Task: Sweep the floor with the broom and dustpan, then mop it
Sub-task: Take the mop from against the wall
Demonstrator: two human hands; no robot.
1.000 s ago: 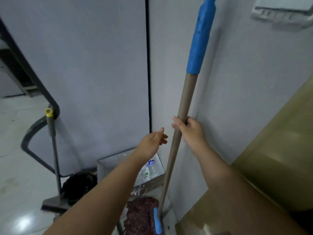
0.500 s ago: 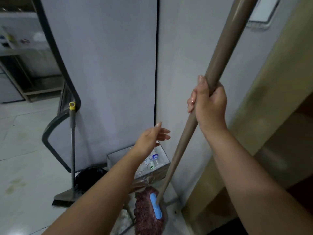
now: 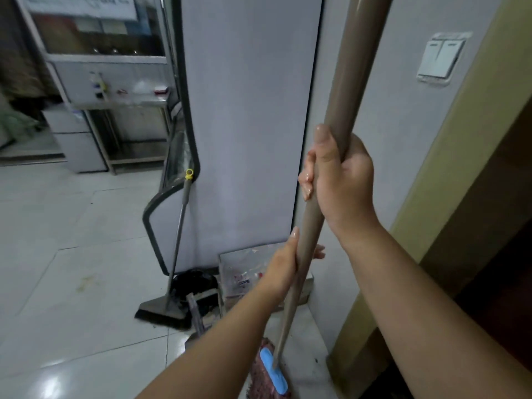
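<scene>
Gripping the long taupe plastic mop pole [image 3: 342, 105], the right hand [image 3: 341, 180] wraps it high up with fingers curled round; the left hand [image 3: 283, 266] closes on the same pole lower down, thumb along it. The pole slants down to a blue-clipped maroon fringed mop head [image 3: 269, 372] on the white tiled floor [image 3: 72, 254] near the wall corner. A grey broom with yellow cap [image 3: 175, 246] leans on a grey panel [image 3: 247, 125], beside a dark dustpan [image 3: 201, 298]
</scene>
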